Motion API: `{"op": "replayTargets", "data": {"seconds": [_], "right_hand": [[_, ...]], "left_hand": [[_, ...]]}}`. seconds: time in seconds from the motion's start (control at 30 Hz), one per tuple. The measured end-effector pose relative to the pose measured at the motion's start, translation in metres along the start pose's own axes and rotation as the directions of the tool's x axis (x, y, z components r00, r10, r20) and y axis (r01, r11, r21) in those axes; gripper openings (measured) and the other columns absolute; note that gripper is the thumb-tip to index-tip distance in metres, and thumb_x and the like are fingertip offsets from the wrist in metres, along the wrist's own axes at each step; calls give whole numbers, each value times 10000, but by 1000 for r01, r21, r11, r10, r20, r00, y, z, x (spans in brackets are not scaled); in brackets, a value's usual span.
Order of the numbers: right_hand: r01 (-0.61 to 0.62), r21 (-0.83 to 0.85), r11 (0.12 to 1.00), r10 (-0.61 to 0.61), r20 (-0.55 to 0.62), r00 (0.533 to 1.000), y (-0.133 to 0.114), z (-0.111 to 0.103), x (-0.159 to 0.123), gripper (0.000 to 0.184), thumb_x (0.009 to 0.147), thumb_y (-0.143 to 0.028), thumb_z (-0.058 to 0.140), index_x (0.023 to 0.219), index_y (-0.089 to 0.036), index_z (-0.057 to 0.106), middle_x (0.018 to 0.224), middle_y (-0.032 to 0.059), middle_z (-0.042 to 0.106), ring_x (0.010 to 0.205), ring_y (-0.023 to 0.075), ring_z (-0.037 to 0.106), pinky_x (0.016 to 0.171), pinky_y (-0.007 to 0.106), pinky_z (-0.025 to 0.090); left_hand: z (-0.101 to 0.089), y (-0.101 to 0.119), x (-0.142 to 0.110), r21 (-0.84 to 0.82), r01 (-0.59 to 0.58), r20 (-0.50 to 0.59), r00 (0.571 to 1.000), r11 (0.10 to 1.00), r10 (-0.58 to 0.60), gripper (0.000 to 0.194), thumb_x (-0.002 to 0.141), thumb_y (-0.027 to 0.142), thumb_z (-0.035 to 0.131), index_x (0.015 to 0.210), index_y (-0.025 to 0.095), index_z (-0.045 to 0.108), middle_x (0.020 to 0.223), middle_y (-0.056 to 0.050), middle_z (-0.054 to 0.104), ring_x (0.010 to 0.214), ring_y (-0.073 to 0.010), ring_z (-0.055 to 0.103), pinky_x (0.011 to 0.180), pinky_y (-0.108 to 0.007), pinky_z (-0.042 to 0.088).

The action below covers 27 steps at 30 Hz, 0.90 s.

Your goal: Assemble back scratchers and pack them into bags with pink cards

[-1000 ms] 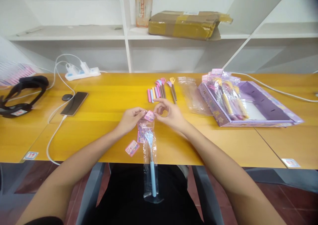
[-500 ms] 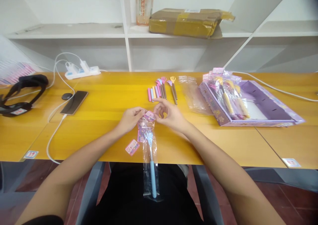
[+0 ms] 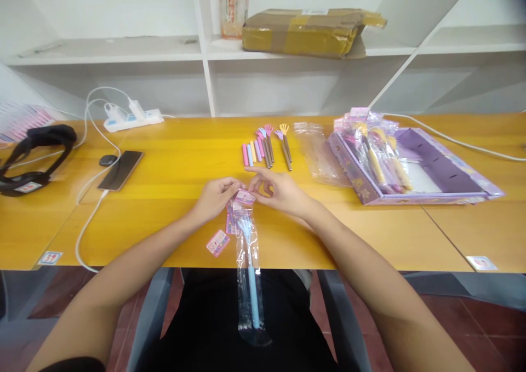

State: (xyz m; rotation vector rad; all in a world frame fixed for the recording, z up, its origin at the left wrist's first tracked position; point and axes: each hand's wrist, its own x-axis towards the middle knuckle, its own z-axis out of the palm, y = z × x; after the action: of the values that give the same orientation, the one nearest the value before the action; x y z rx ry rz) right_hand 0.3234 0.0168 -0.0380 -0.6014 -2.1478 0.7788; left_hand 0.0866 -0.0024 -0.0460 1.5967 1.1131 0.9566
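A clear plastic bag (image 3: 242,290) hangs over the table's front edge, with a light blue back scratcher (image 3: 252,290) inside it, claw end up. At the bag's top is a pink card (image 3: 245,198). My left hand (image 3: 219,195) is closed, pinching the bag's top at the card's left corner. My right hand (image 3: 279,190) pinches the card's right side between thumb and forefinger, other fingers curled loosely. Beneath the bag's upper part lie more printed cards (image 3: 230,223), partly hidden. One loose pink card (image 3: 218,243) rests to the left, near the table edge.
Loose back scratchers (image 3: 284,147) and coloured handle pieces (image 3: 251,154) lie beyond my hands. Empty clear bags (image 3: 318,155) are beside a purple box (image 3: 435,199) holding bagged scratchers (image 3: 380,158). At left are a phone (image 3: 121,170), cables, a power strip (image 3: 133,120) and a black headset (image 3: 36,158).
My right hand has come slightly left and down, its fingers now closed on the card's right side. The card sits a little lower; the whole view has shifted slightly.
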Motion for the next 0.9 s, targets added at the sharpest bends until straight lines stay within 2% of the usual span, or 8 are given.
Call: {"op": "replayTargets", "data": {"seconds": [0.13, 0.23, 0.4, 0.67, 0.73, 0.8, 0.87, 0.9], "right_hand": [[79, -82, 994, -77, 25, 997, -4, 2, -1, 529, 1017, -249, 659, 1529, -296, 538, 1047, 16, 771, 942, 185, 724, 889, 369, 588], [86, -173, 981, -77, 57, 995, -8, 1, -2, 441, 1038, -274, 623, 1477, -291, 590, 1132, 38, 770, 1029, 213, 728, 970, 408, 580], [145, -345, 927, -119, 96, 988, -12, -1, -3, 372, 1037, -258, 582, 1404, -275, 638, 1089, 42, 775, 972, 222, 713, 918, 409, 553], [135, -250, 959, -109, 116, 987, -10, 4, -5, 369, 1023, -211, 566, 1386, -224, 626, 1115, 29, 784, 693, 120, 629, 720, 292, 517], [120, -243, 962, -109, 57, 992, -9, 4, -5, 320, 1031, -216, 554, 1339, -231, 639, 1088, 30, 766, 666, 117, 600, 702, 293, 511], [72, -246, 967, -90, -63, 994, -7, 4, -4, 298, 1039, -245, 564, 1330, -227, 631, 1107, 54, 727, 655, 120, 570, 699, 309, 512], [-2, -233, 973, -32, -144, 989, -4, 3, -3, 364, 1029, -292, 618, 1386, -226, 595, 1167, 79, 685, 657, 122, 548, 697, 323, 512], [-33, -212, 977, 1, -148, 989, -2, 3, -2, 407, 1018, -311, 648, 1410, -224, 580, 1166, 80, 677, 656, 122, 542, 693, 324, 509]], "left_hand": [[2, -1, 0, -68, 23, -21, 999, 997, -25, 342, 945, 485, 685, 982, 157, 772, 983, -77, 776, 861, -192, 693, 790, -293, 524], [3, -4, 0, -172, 71, -41, 996, 982, -79, 355, 913, 497, 731, 975, 150, 770, 1055, -99, 782, 924, -213, 714, 842, -317, 558], [5, -3, 0, -358, 165, -12, 983, 919, -181, 370, 860, 477, 803, 974, 130, 745, 984, -102, 775, 879, -206, 732, 826, -322, 579], [8, 1, -1, -391, 174, -9, 981, 904, -193, 424, 807, 501, 857, 940, 114, 747, 935, -93, 767, 834, -190, 721, 794, -302, 570], [8, 3, -2, -404, 167, -4, 983, 899, -184, 431, 802, 509, 863, 945, 121, 745, 943, -93, 770, 859, -202, 729, 805, -312, 576], [8, 4, -2, -415, 161, 0, 984, 895, -176, 419, 810, 506, 859, 951, 129, 744, 955, -90, 771, 875, -208, 735, 812, -320, 583], [8, 5, -3, -415, 161, 5, 985, 896, -174, 407, 825, 505, 848, 959, 135, 744, 974, -91, 773, 881, -210, 739, 814, -326, 588], [7, 6, -3, -408, 163, 10, 985, 898, -174, 406, 831, 505, 843, 965, 135, 745, 988, -97, 776, 890, -213, 741, 815, -328, 590]]}}
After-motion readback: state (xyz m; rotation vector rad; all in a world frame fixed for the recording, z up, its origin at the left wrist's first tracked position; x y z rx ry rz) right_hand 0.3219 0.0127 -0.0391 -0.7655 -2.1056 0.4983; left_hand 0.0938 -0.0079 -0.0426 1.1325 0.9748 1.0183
